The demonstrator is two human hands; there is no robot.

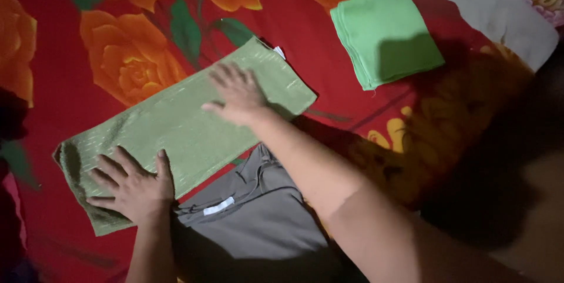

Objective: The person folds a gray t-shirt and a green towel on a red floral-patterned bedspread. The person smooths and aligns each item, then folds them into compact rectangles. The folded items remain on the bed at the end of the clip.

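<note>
A long, pale green cloth (176,124) folded into a strip lies diagonally on a red bedsheet with orange roses (53,83). My left hand (134,186) rests flat with fingers spread on the strip's lower left end. My right hand (236,94) presses flat on its upper right part, fingers spread. Neither hand grips anything. A small white tag (279,52) shows at the strip's far corner.
A folded bright green cloth (385,36) lies at the upper right. A grey garment (258,212) with a white label lies just below the strip, under my right forearm. A white cloth (499,7) and a printed item sit at the top right corner.
</note>
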